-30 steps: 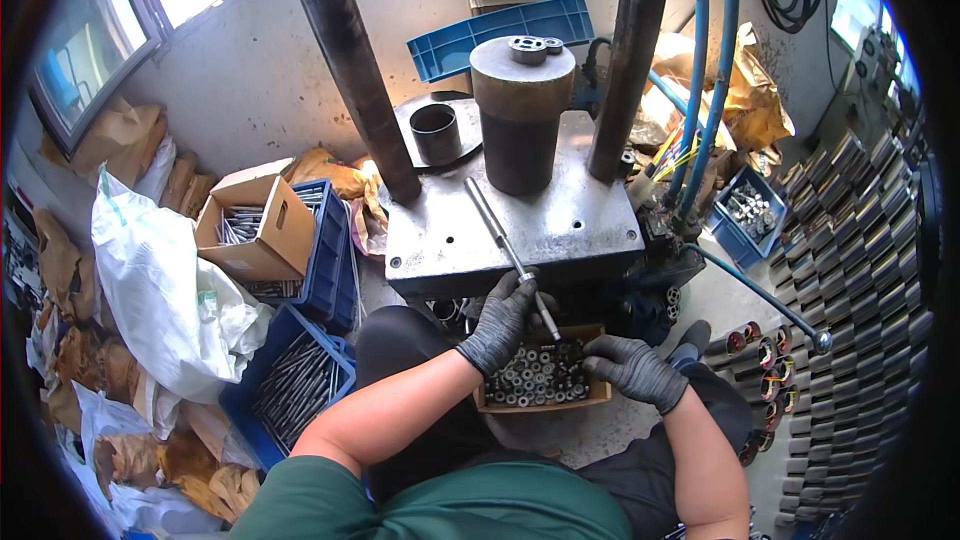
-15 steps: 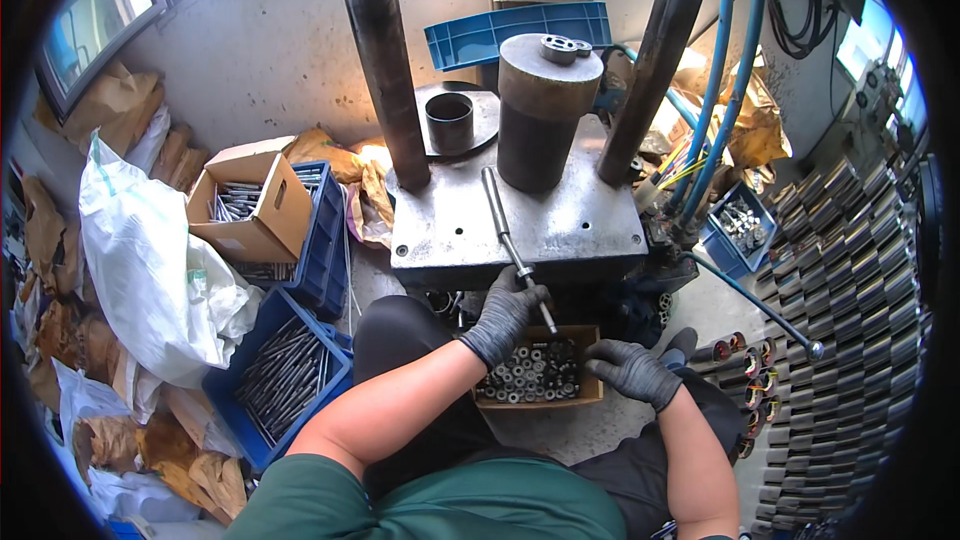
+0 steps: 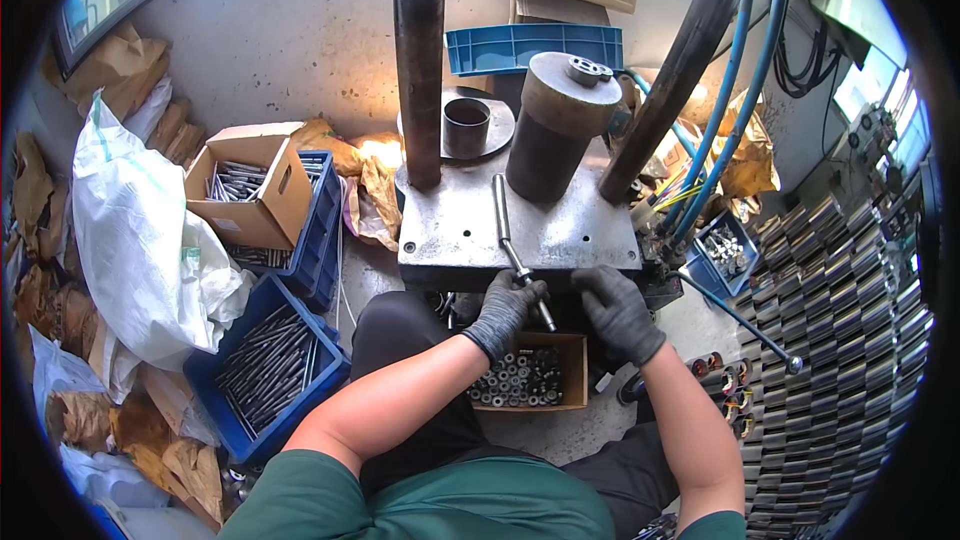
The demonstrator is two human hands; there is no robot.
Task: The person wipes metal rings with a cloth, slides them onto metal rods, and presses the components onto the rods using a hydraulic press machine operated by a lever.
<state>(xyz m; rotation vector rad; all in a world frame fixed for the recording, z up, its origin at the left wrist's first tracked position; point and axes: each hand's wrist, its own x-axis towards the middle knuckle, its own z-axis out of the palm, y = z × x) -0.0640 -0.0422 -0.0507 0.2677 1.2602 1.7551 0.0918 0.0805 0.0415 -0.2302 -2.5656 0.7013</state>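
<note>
My left hand (image 3: 507, 312), in a dark grey work glove, is closed around a stepped metal shaft (image 3: 503, 215). The shaft slants across the front edge of a steel press plate (image 3: 545, 240), its thick end over the plate and its thin end pointing down toward me. A ring-like collar sits on it just above my fingers. My right hand (image 3: 620, 315), gloved the same, is raised at the plate's front edge, right of the shaft and apart from it. Its fingers are curled; what they hold, if anything, is hidden. Below stands an open cardboard box (image 3: 577, 372) of small round metal parts.
Two steel columns (image 3: 420, 70) and a thick cylinder (image 3: 545, 145) rise from the plate, beside a short tube (image 3: 466, 128). Blue crates (image 3: 232, 418) of shafts, a carton (image 3: 278, 202) and a white sack (image 3: 135, 240) lie left. Stacked metal cylinders (image 3: 830, 360) fill the right.
My right hand has come up from beside the parts box to the plate's front edge, its fingers curled. My left hand keeps hold of the shaft. The whole view has shifted slightly.
</note>
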